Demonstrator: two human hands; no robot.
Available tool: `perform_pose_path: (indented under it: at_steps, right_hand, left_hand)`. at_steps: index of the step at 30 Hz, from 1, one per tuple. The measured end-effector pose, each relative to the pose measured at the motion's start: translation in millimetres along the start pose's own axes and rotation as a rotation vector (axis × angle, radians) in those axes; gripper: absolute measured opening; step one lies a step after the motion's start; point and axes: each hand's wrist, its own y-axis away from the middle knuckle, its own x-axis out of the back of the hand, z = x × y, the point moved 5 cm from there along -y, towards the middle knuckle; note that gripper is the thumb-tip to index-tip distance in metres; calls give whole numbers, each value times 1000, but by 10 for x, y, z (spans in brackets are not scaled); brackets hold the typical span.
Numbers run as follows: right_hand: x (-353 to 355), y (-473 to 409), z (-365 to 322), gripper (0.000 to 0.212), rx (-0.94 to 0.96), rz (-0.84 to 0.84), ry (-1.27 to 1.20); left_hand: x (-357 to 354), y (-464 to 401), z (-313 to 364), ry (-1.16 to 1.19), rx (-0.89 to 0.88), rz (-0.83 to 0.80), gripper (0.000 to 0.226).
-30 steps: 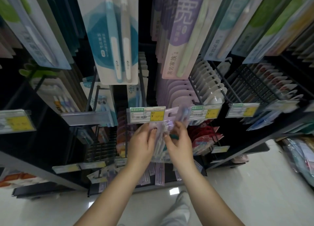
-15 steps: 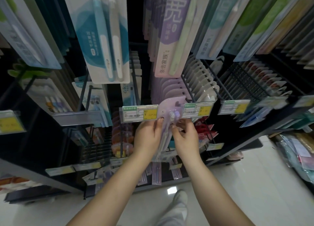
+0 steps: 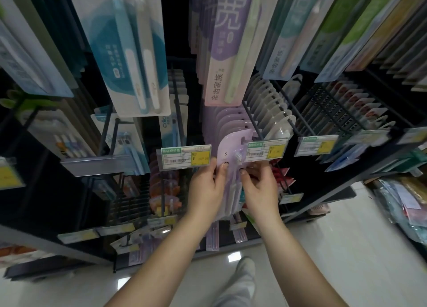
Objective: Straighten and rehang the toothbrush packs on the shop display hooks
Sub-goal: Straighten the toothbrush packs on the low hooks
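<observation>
The lilac toothbrush pack (image 3: 227, 159), flat card with a rounded top and a clear blister, sits pinched between our left hand (image 3: 206, 189) and right hand (image 3: 260, 191), thumbs pressed on its face. Below us lies glossy pale floor (image 3: 346, 249). Beyond, it reaches yellow-tagged price labels (image 3: 186, 156) fronting black wire hooks (image 3: 253, 119).

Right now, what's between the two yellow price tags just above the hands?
In the head view, the top of the lilac toothbrush pack sits between the left price tag and right price tag.
</observation>
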Motion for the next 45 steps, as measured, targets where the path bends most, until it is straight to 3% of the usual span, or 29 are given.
perform_pose_path:
  at_steps: [8, 13, 18, 30, 38, 45]
  right_hand:
    - [48, -27, 32, 25, 7, 10, 32]
    - [102, -73, 54, 26, 6, 44, 37]
    - [177, -121, 108, 32, -3, 67, 42]
    - [17, -127, 67, 31, -14, -68, 47]
    - [2, -106, 67, 30, 10, -80, 73]
    - [-23, -126, 41, 30, 20, -124, 168]
  left_hand:
    - [-43, -19, -15, 33, 21, -27, 14]
    - [-120, -57, -17, 84, 66, -64, 30]
    - [-208, -129, 42, 39, 74, -133, 19]
    - [-249, -249, -138, -55, 169, -165, 21]
    - [-222, -218, -69, -129, 75, -131, 33]
    - [-158, -236, -56, -107, 33, -110, 21]
